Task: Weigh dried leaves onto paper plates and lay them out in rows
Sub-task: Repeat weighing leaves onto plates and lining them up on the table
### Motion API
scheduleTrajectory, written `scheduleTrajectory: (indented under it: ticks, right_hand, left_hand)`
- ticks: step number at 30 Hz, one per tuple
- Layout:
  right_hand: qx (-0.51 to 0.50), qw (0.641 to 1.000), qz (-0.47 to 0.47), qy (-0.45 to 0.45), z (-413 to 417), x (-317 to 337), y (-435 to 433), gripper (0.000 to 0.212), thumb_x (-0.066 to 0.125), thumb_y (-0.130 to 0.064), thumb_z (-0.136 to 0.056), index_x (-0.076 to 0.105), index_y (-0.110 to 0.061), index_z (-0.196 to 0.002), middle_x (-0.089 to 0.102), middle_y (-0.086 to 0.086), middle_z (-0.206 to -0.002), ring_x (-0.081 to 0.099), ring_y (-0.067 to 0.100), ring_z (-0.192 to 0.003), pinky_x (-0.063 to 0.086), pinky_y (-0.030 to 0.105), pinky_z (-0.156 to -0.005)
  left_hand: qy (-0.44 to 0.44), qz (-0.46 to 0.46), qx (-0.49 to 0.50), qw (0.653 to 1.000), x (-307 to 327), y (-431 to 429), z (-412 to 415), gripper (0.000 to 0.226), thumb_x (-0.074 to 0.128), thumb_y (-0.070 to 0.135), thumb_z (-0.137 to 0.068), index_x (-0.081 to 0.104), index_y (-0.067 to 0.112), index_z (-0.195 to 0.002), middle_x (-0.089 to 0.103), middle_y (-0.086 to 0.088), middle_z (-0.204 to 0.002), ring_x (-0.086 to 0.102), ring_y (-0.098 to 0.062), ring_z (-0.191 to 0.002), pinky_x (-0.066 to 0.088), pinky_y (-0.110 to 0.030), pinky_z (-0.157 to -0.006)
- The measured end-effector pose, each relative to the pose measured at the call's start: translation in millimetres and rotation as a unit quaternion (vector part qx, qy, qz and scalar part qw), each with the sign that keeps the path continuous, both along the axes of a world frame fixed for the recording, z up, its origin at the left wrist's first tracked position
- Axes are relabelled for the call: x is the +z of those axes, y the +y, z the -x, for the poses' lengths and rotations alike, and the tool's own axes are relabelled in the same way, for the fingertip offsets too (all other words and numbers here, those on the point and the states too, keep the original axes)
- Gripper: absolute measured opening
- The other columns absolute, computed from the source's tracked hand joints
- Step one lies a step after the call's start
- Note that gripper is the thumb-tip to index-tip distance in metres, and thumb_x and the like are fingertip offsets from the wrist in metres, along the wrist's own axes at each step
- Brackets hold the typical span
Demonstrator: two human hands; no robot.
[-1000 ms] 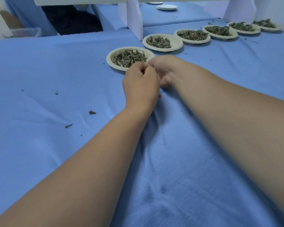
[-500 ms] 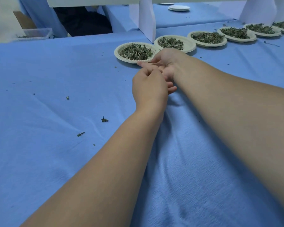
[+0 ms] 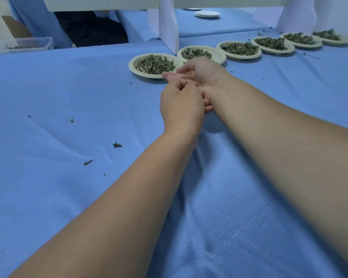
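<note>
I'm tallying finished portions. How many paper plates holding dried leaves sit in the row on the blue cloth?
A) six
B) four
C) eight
A: counting from the nearest plate to the farthest plate near the right edge gives six, each holding dried leaves.

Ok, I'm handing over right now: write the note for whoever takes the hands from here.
Left hand: fingers curled against the right palm; what it holds, if anything, is hidden.
Right hand: open, just in front of the nearest plate.
Things: six-plate row of dried leaves on the blue cloth; spare plates stacked beyond.
Done: one row.
Left: probably more rows; stray bits lie loose.
</note>
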State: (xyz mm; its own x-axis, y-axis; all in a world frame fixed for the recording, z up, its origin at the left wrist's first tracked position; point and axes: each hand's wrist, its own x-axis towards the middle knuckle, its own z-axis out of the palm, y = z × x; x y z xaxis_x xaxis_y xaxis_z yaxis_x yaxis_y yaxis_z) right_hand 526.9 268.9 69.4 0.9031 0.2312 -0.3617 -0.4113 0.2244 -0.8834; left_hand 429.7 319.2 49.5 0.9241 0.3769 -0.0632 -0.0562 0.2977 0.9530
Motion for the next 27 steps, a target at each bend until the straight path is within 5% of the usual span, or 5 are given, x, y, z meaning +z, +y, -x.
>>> scheduleTrajectory:
  ticks: [7, 11, 14, 21, 27]
  right_hand:
    - [0.005, 0.999, 0.011, -0.043, 53, 8, -38, 0.010, 0.055, -0.013, -0.087, 0.065, -0.012, -0.083, 0.054, 0.019, -0.105, 0.022, 0.045, -0.146, 0.034, 0.032, -0.099]
    - [-0.040, 0.994, 0.050, -0.085, 105, 14, -71, 0.019, 0.063, -0.023, -0.076, 0.062, -0.015, -0.094, 0.047, 0.033, -0.140, 0.025, 0.018, -0.107, 0.018, 0.035, -0.077]
    - [-0.068, 0.992, 0.058, -0.091, 146, 19, -108, 0.024, 0.060, -0.026, -0.084, 0.057, -0.017, -0.105, 0.035, 0.033, -0.148, 0.041, 0.056, -0.102, 0.013, 0.037, -0.064]
    - [-0.173, 0.972, 0.122, -0.098, 247, 27, -232, 0.019, 0.051, -0.031, -0.098, 0.058, -0.014, -0.092, 0.043, 0.018, -0.081, 0.039, 0.025, -0.051, 0.024, 0.021, -0.044]
    - [-0.337, 0.923, 0.143, -0.121, 351, 45, -345, 0.019, 0.056, -0.032, -0.097, 0.062, -0.015, -0.102, 0.051, 0.018, -0.095, 0.048, 0.029, -0.088, 0.031, 0.045, -0.076]
  left_hand:
    - [-0.007, -0.071, -0.058, 0.996, 15, -24, 18, 0.030, 0.040, 0.029, -0.078, 0.067, 0.026, -0.065, 0.065, -0.001, -0.076, 0.057, -0.022, -0.072, 0.052, -0.036, -0.066]
    - [-0.011, -0.125, -0.113, 0.986, 23, -55, 42, 0.021, 0.039, 0.040, -0.081, 0.050, 0.026, -0.092, 0.053, -0.007, -0.108, 0.052, -0.021, -0.097, 0.053, -0.052, -0.097]
    - [-0.047, -0.146, -0.151, 0.977, 26, -86, 72, 0.027, 0.041, 0.019, -0.090, 0.058, 0.019, -0.070, 0.064, -0.004, -0.072, 0.060, -0.018, -0.065, 0.054, -0.039, -0.062]
    - [-0.137, -0.215, -0.313, 0.915, 35, -188, 152, 0.031, 0.037, 0.020, -0.079, 0.060, 0.001, -0.071, 0.062, -0.009, -0.060, 0.064, -0.026, -0.060, 0.061, -0.051, -0.065]
    - [-0.206, -0.223, -0.412, 0.859, 51, -305, 227, 0.036, 0.037, 0.021, -0.083, 0.065, -0.001, -0.084, 0.068, -0.018, -0.079, 0.067, -0.038, -0.083, 0.058, -0.059, -0.076]
